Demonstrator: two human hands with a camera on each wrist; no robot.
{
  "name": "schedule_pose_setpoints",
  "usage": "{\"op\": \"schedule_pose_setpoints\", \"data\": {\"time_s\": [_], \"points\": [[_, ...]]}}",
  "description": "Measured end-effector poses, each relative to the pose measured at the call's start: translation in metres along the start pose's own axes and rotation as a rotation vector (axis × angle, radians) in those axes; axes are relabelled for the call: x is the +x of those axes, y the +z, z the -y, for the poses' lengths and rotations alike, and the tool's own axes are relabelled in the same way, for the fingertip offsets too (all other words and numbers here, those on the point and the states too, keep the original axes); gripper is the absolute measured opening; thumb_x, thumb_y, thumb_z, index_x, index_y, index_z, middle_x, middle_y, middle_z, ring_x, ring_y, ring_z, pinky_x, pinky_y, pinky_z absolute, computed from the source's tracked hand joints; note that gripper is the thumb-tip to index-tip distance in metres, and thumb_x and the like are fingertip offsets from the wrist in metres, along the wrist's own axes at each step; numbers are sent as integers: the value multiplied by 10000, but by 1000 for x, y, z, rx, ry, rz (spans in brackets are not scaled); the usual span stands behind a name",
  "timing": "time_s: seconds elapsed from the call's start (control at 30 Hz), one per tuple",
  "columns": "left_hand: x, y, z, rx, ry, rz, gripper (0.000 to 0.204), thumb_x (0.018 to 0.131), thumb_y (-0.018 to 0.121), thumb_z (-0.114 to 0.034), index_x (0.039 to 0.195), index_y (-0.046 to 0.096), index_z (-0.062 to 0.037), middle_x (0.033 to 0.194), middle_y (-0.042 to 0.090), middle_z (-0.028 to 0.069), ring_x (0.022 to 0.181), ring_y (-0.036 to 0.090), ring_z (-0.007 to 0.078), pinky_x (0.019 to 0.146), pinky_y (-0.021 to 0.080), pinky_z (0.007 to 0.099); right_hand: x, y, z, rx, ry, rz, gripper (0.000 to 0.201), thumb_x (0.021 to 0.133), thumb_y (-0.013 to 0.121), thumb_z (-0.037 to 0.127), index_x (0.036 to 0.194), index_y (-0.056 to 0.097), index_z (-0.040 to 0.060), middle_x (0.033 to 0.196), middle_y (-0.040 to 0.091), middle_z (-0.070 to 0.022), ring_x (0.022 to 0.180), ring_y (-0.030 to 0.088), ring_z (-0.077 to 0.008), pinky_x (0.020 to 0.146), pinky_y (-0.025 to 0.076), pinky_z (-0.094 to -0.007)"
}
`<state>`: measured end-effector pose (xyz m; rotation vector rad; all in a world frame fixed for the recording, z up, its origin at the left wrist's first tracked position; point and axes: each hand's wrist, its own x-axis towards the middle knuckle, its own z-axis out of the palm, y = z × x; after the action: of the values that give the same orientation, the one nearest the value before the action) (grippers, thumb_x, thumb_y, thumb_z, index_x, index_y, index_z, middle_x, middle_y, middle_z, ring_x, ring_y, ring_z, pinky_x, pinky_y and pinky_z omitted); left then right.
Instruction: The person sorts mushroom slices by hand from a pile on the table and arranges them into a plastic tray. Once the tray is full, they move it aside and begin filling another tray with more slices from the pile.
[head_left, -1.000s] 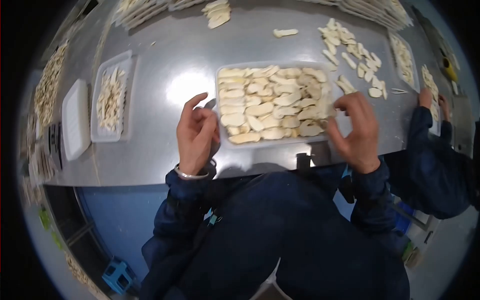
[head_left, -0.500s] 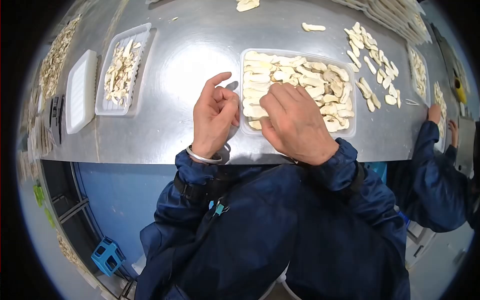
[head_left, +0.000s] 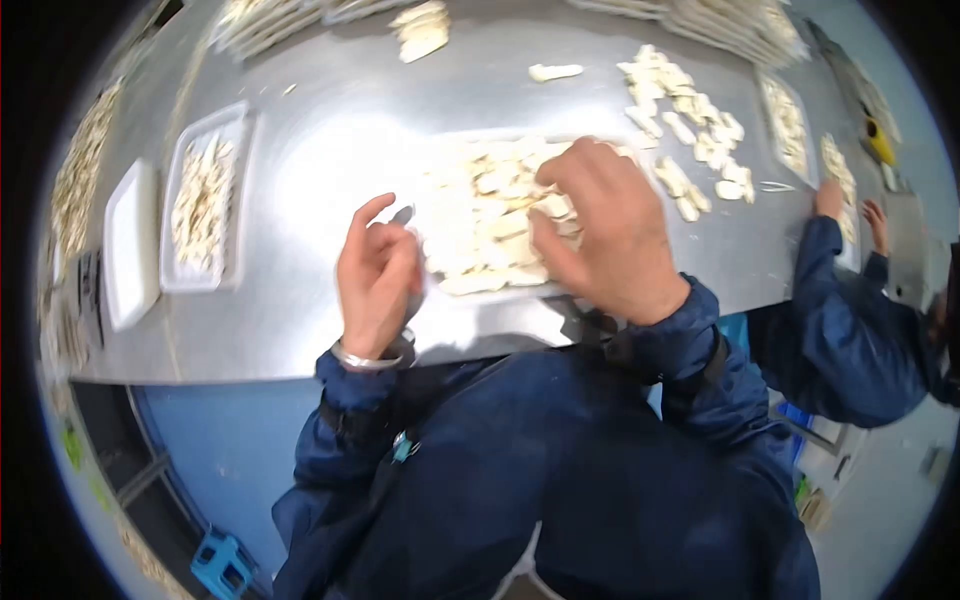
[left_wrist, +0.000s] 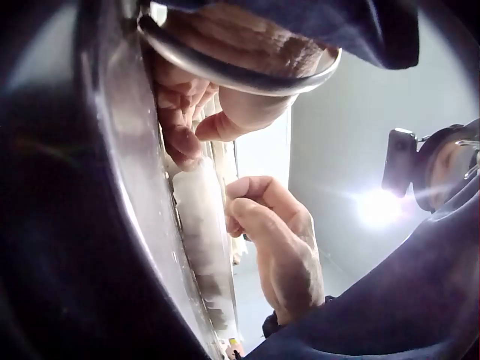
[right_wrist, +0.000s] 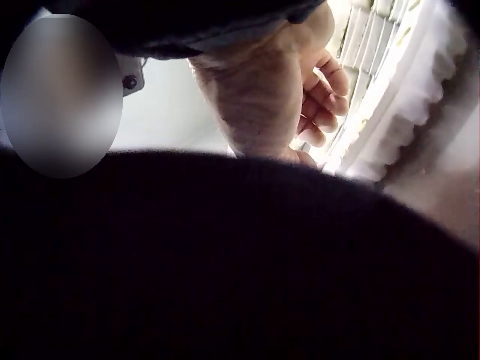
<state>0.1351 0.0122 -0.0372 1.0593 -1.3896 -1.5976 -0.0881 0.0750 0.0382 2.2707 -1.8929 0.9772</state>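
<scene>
A clear plastic tray (head_left: 545, 291) lined with rows of pale mushroom slices (head_left: 500, 215) lies before me, washed out by glare in the head view. Over its right half hovers my right hand (head_left: 622, 235), fingers bent and thumb apart, with slices showing in the gap. The left wrist view catches this right hand (left_wrist: 281, 236) close above the tray rim (left_wrist: 206, 240). At the tray's left side rests my left hand (head_left: 378, 275), index finger raised and the others loosely curled, nothing seen between them. A metal bangle (head_left: 365, 360) circles that wrist.
Loose mushroom slices (head_left: 690, 100) lie back right, with tweezers (head_left: 777, 187) beside them. A tray of smaller pieces (head_left: 203, 205) and a white tray (head_left: 132, 245) stand left. Stacked trays (head_left: 735, 30) line the back. Another person's arms (head_left: 815, 240) work at the right.
My right hand went from the tray's right edge to its left-middle, then back rightward over it. The left hand stays by the left edge. The head view shifted between frames.
</scene>
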Motion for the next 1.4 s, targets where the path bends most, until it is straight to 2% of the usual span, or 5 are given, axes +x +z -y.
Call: {"op": "schedule_pose_setpoints", "data": {"time_s": [0.13,0.3,0.5,0.77,1.4], "points": [[0,2,-1,-23,10,14,454,934,558,-28,1363,418,17,798,570,11,626,510,40,529,421,164,-6,-64,-90,-233,140,-173,138,744,664,59,851,577,63,797,570,-106,747,579,-326,657,450,-416],[2,3,-3,-11,-5,4,458,918,547,5,1358,421,24,799,555,22,645,525,50,544,425,167,-20,-129,-184,-502,443,80,141,832,574,147,835,650,29,856,628,-153,806,617,-369,717,487,-448],[2,3,-6,26,-26,-9,460,916,542,3,1360,420,30,805,561,26,641,528,46,526,425,165,2,-96,-234,-386,370,153,204,828,543,126,965,658,29,913,643,-199,841,612,-384,760,484,-442],[1,5,-9,3,-40,-29,448,927,531,8,1359,416,34,814,567,30,628,526,43,518,426,162,34,-42,-262,-423,399,282,386,786,520,99,1142,666,119,996,683,-199,957,630,-378,859,485,-467],[1,5,-7,4,-27,-22,446,931,522,12,1363,413,31,828,575,39,623,527,41,526,429,155,23,-50,-229,-524,455,298,261,774,623,230,881,662,-6,929,645,-189,911,624,-382,818,495,-461]]}}
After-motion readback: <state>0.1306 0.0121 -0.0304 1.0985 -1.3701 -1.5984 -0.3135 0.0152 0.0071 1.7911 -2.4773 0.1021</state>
